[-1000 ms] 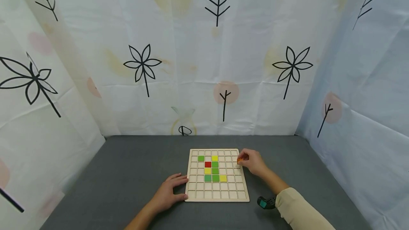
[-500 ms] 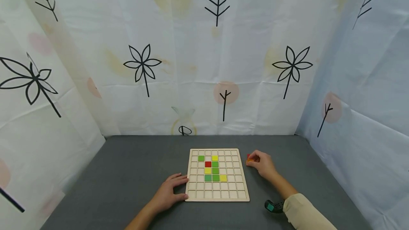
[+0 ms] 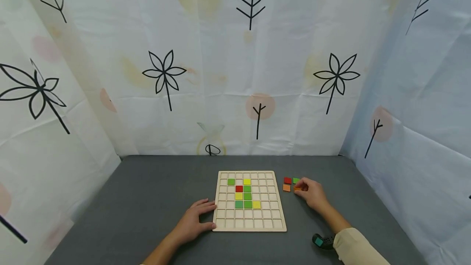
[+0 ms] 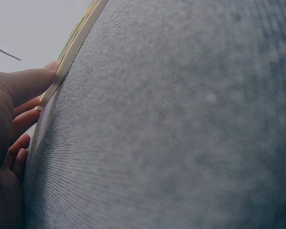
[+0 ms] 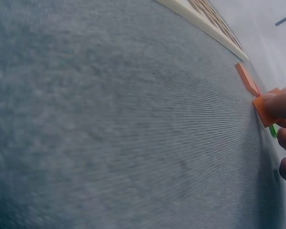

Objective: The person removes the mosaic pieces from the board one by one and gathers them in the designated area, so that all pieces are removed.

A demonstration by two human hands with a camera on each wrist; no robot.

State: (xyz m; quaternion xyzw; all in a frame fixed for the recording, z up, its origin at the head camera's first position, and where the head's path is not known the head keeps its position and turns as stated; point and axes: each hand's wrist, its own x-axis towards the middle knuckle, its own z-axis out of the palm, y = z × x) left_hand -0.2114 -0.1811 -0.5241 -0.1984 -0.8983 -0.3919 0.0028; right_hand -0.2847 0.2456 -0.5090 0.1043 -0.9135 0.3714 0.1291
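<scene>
The left hand [image 3: 193, 223] rests at the left side of a pale wooden grid board [image 3: 229, 226], fingers extended, with thumb and fingertips at its edge. In the left wrist view its thumb [image 4: 33, 83] lies on the board's rim. Right of the board, the right hand [image 3: 312, 193] pinches an orange square tile [image 3: 297, 188] between thumb and fingers. The right wrist view has this orange tile [image 5: 264, 112] tilted under the thumb. Beside that hand lie a red tile [image 3: 287, 180], another orange tile [image 3: 286, 188] and a green tile [image 3: 296, 180], partly covered by fingers.
Several green and yellow tiles and a red tile [image 3: 239, 189] sit in the grid's cells. A dark grey cloth [image 3: 165, 183] covers the table. A black wrist device [image 3: 323, 241] is by the right sleeve. White patterned curtains [image 3: 206, 72] stand behind and at both sides.
My right hand has moved right, away from the board's edge, and red, orange and green tiles now show beside it. The left hand and board stay in place.
</scene>
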